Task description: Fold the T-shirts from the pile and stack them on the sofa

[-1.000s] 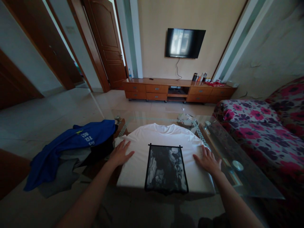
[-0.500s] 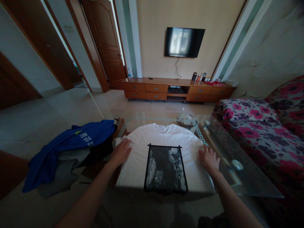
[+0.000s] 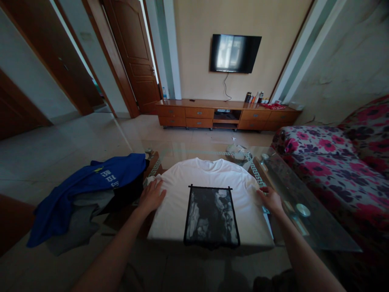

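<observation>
- T-shirt point(image 3: 206, 173), white, lies spread on a glass table point(image 3: 322, 231) directly in front of me, its collar point(image 3: 209, 163) pointing away and a dark rectangular print point(image 3: 212, 217) toward the near side.
- My left hand point(image 3: 153, 196) rests palm down by the left sleeve point(image 3: 154, 178), fingers apart, loose and gripping nothing.
- My right hand point(image 3: 271, 199) is at the edge of the right sleeve point(image 3: 257, 183) with its fingers bent; I cannot tell whether they pinch the fabric.
- To my left, at the table's end, 1 blue garment point(image 3: 91, 178) with pale lettering lies heaped with grey cloth point(image 3: 80, 229) and black cloth point(image 3: 125, 196).
- To my right, a sofa point(image 3: 328, 156) has pink and purple flowers.
- Ahead, 1 television point(image 3: 235, 53) hangs above a long wooden cabinet point(image 3: 199, 113).
</observation>
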The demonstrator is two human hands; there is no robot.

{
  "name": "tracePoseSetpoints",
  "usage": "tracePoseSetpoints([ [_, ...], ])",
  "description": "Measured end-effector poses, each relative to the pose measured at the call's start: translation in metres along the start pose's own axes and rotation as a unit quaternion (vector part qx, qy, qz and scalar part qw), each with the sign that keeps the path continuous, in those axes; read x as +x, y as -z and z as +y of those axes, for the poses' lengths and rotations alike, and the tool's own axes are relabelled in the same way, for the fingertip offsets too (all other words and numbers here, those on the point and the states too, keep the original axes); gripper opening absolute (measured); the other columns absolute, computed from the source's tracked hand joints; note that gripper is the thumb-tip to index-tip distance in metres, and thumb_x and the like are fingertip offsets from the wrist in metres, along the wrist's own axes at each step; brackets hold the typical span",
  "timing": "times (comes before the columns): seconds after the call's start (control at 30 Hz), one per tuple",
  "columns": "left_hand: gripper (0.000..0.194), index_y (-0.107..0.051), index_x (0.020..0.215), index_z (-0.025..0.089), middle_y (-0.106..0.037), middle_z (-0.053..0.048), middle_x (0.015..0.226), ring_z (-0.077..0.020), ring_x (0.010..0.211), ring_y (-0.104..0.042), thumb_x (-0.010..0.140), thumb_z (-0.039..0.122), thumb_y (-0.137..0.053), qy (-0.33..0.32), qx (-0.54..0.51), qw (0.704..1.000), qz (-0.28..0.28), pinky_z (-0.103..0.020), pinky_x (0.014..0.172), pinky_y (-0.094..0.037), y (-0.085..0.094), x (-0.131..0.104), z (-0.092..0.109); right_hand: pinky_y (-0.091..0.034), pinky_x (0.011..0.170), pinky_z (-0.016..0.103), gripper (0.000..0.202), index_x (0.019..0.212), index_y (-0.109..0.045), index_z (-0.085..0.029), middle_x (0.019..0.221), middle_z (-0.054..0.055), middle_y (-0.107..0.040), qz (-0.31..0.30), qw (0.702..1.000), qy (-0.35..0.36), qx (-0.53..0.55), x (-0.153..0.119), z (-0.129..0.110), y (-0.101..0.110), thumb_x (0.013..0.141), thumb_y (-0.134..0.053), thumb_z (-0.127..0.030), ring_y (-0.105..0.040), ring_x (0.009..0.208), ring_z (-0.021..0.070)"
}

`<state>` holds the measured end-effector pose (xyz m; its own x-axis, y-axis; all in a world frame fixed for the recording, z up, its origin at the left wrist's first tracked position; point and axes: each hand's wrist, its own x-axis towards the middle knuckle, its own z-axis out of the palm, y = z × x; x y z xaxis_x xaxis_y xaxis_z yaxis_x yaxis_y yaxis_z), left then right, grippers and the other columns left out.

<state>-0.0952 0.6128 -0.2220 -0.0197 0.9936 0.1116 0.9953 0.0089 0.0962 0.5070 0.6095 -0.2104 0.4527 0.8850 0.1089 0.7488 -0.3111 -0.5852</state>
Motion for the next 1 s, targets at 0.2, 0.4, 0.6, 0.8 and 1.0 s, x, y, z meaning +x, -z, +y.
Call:
tracePoseSetpoints([
  [0.2,0.056,-0.043,0.15,0.014,-0.039,-0.016,0.16,-0.029,0.148,-0.036,0.1,0.038,-0.04,-0.072,-0.01,0.996,0.042,-0.044,0.121,-0.028,0.001,0.001,0.001,-0.054,0.066,0.03,0.056,0.116,-0.059,-0.015,0.095,0.012,-0.075,0.014,0.98,-0.064,0.187,0.001,-0.003,0.005,0.072,-0.075,-0.047,-0.071,0.078,0.0224],
  [0.4,0.054,-0.045,0.149,0.015,-0.041,-0.016,0.158,-0.0287,0.146,-0.04,0.102,0.037,-0.035,-0.083,-0.031,0.996,0.018,-0.042,0.121,-0.03,-0.004,0.0,0.0,-0.052,0.052,0.026,0.045,0.104,-0.068,-0.013,0.069,0.007,-0.071,0.031,0.947,-0.17,0.271,-0.006,-0.021,0.012,0.074,-0.077,-0.046,-0.069,0.064,0.0217],
  [0.6,0.054,-0.045,0.15,0.016,-0.04,-0.016,0.159,-0.0288,0.146,-0.039,0.101,0.037,-0.035,-0.075,-0.032,0.997,0.006,-0.043,0.121,-0.03,-0.002,0.0,0.0,-0.054,0.057,0.028,0.048,0.111,-0.069,-0.01,0.07,0.007,-0.071,0.039,0.952,-0.179,0.244,0.002,-0.011,0.023,0.067,-0.079,-0.028,-0.067,0.063,0.021],
  [0.8,0.054,-0.044,0.152,0.017,-0.039,-0.014,0.16,-0.028,0.147,-0.037,0.1,0.034,-0.04,-0.063,-0.031,0.997,-0.01,-0.042,0.122,-0.028,0.002,-0.001,0.004,-0.051,0.089,0.047,0.05,0.128,-0.063,-0.008,0.11,0.022,-0.069,0.051,0.992,-0.093,-0.065,0.004,0.016,0.028,0.081,-0.059,-0.025,-0.066,0.103,0.0345],
  [1.0,0.054,-0.045,0.151,0.016,-0.041,-0.016,0.159,-0.0284,0.147,-0.038,0.1,0.035,-0.039,-0.071,-0.029,0.997,-0.012,-0.042,0.122,-0.028,0.005,-0.001,0.005,-0.046,0.096,0.05,0.045,0.132,-0.063,-0.018,0.131,0.019,-0.059,0.033,0.977,0.025,-0.211,-0.01,0.001,0.017,0.092,-0.045,-0.025,-0.053,0.122,0.0356],
])
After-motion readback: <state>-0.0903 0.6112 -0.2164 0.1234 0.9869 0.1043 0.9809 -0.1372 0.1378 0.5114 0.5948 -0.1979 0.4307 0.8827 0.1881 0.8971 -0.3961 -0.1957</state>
